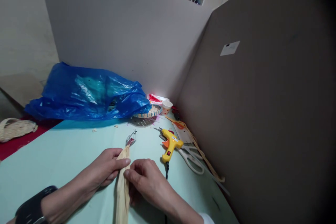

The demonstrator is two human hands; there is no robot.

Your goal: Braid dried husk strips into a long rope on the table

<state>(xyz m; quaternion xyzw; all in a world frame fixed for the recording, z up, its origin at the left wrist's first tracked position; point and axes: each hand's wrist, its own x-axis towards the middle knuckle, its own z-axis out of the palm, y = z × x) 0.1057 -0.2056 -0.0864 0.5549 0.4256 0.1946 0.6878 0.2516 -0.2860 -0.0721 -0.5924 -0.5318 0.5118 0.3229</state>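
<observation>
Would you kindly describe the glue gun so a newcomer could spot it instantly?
On the pale green table, look beyond the right hand, beside the white-handled scissors. Unlike the scissors, the glue gun has a yellow body and orange trigger.

strip (121,196): matt, creased, fibrous
wire frame (131,141): metal
bag (91,92): glossy, crinkled plastic
glue gun (172,143): smooth plastic
cup (166,107): paper-like
table (78,140): smooth, matt

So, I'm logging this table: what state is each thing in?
Pale strip: creased, held lengthwise
Left hand: gripping the strip
Right hand: pinching the strip's edge
Wire piece: bent
Glue gun: lying flat, cord attached; power unclear
Scissors: lying, partly hidden
Paper cup: upright
Blue bag: crumpled, bulging
Woven basket: partly hidden
</observation>
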